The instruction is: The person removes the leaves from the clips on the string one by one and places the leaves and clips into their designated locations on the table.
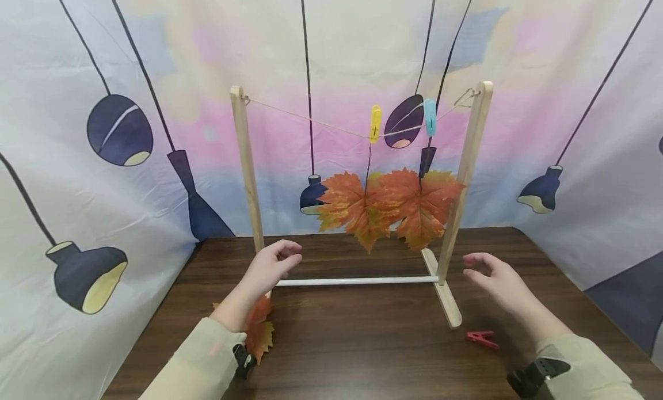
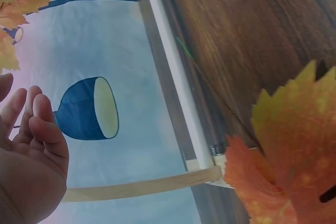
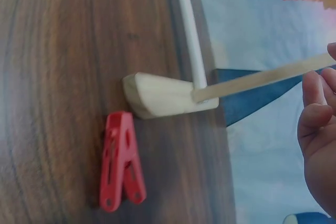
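In the head view, two orange artificial maple leaves hang side by side from a string. A yellow clothespin grips the left leaf by its stem; above the right leaf sits a blue clothespin. My left hand, fingers loosely bent and holding nothing, is near the left post. Outside the right post is my empty right hand, also relaxed. A third leaf lies on the table, partly hidden by my left forearm in the head view. Below my right hand lies a red clothespin.
The wooden posts are joined low down by a white rod. A wooden foot supports the right post on the brown table. Behind hangs a cloth backdrop printed with dark lamps.
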`<state>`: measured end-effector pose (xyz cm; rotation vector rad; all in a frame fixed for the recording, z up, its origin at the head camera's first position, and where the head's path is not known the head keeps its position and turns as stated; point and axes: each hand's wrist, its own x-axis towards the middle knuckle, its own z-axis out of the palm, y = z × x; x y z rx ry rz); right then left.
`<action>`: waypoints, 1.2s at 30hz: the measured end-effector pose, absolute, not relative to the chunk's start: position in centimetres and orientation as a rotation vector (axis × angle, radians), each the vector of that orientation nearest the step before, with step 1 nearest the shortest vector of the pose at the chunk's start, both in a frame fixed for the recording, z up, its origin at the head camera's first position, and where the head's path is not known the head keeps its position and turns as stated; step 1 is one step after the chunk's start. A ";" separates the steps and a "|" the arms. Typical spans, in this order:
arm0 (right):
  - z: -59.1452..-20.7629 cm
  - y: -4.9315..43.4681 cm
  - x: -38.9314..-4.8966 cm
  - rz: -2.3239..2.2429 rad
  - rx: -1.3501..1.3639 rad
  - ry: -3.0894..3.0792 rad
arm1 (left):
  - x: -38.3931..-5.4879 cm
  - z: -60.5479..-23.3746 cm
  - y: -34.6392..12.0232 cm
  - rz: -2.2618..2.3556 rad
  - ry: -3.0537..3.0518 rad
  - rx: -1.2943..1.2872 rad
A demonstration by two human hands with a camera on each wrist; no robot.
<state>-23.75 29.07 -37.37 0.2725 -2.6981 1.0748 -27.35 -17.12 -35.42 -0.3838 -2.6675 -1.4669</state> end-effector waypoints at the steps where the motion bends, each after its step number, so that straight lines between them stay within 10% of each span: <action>1: -37.2 28.9 -23.8 1.090 0.278 -2.696 | -27.3 -35.3 -17.1 -1.478 -2.664 -0.389; 36: -31.4 27.2 -24.2 1.086 0.366 -2.699 | -27.1 -29.9 -14.9 -1.423 -2.609 -0.464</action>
